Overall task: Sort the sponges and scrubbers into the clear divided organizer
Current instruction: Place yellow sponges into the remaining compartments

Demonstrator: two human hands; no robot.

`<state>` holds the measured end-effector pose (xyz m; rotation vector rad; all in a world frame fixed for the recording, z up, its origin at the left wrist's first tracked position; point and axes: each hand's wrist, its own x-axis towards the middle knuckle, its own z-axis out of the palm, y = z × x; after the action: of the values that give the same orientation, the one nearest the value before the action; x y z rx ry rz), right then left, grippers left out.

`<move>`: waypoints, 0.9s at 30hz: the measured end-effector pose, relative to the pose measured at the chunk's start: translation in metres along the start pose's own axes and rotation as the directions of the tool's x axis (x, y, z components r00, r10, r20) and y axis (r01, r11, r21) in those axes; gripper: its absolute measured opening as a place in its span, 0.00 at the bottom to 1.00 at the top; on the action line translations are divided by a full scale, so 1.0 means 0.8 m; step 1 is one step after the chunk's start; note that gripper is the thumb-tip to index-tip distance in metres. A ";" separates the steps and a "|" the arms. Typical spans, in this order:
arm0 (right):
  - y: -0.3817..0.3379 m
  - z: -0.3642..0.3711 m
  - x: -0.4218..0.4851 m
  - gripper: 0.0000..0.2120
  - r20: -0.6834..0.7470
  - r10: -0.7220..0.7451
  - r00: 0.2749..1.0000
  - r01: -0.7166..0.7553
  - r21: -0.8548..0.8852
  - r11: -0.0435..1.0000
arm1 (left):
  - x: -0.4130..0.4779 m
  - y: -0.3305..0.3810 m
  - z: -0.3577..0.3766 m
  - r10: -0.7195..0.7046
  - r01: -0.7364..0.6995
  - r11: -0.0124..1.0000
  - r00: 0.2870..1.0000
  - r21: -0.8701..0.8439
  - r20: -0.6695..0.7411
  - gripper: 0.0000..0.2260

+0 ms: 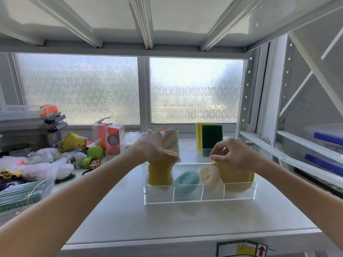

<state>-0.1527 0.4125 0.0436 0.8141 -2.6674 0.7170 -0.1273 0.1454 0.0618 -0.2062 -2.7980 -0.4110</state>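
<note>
The clear divided organizer (199,200) stands on a white shelf in front of me. My left hand (155,148) grips the top of a yellow sponge (159,175) standing in the front left compartment. My right hand (234,154) pinches the top edge of a yellow mesh scrubber (235,176) in the front right compartment. Between them sit a teal round scrubber (186,180) and a cream round scrubber (209,173), each in its own compartment. In the back row stand a rainbow-striped sponge (171,139) and a yellow-and-green scouring sponge (209,136).
A pile of toys, plastic bags and small boxes (74,151) covers the shelf to the left. A clear bin (24,193) sits at the front left. Frosted windows are behind, a shelf frame (289,158) with drawers is at the right, and low beams overhead.
</note>
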 end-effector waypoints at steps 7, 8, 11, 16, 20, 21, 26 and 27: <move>0.004 -0.003 -0.003 0.08 -0.012 0.019 1.000 -0.018 0.031 0.999 | -0.011 0.014 0.006 0.027 -0.028 0.999 0.999 0.046 0.032 0.25; 0.003 -0.002 -0.004 0.08 -0.012 0.020 1.000 -0.020 0.031 0.999 | -0.012 0.015 0.009 0.022 -0.023 0.998 0.999 0.052 0.025 0.26; 0.003 0.001 -0.006 0.08 -0.008 0.020 1.000 -0.019 0.024 1.000 | -0.014 0.016 0.013 0.004 -0.005 0.998 1.000 0.062 0.019 0.28; 0.004 0.000 -0.006 0.09 -0.008 0.032 0.999 -0.031 0.034 0.999 | -0.020 0.024 0.012 -0.030 0.022 0.991 0.998 0.136 0.056 0.28; 0.003 -0.007 -0.004 0.08 -0.005 0.057 0.998 -0.057 0.029 0.998 | -0.019 0.026 -0.010 -0.073 0.069 0.997 0.982 0.028 0.177 0.28; 0.002 -0.011 -0.002 0.07 -0.019 0.065 0.998 -0.064 0.028 0.998 | -0.016 0.022 -0.021 -0.085 0.096 0.994 0.979 -0.052 0.187 0.29; -0.001 -0.023 0.041 0.20 -0.267 0.108 0.958 -0.099 0.049 0.994 | 0.020 -0.001 -0.049 -0.139 0.132 0.990 0.978 -0.053 -0.156 0.27; -0.001 -0.021 0.054 0.26 -0.286 0.143 0.948 -0.139 0.034 0.990 | 0.031 -0.003 -0.045 -0.157 0.150 0.987 0.976 -0.054 -0.151 0.29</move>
<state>-0.1851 0.4011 0.0742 0.4815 -2.4746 0.8197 -0.1411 0.1343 0.1019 0.0331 -2.6624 -0.4995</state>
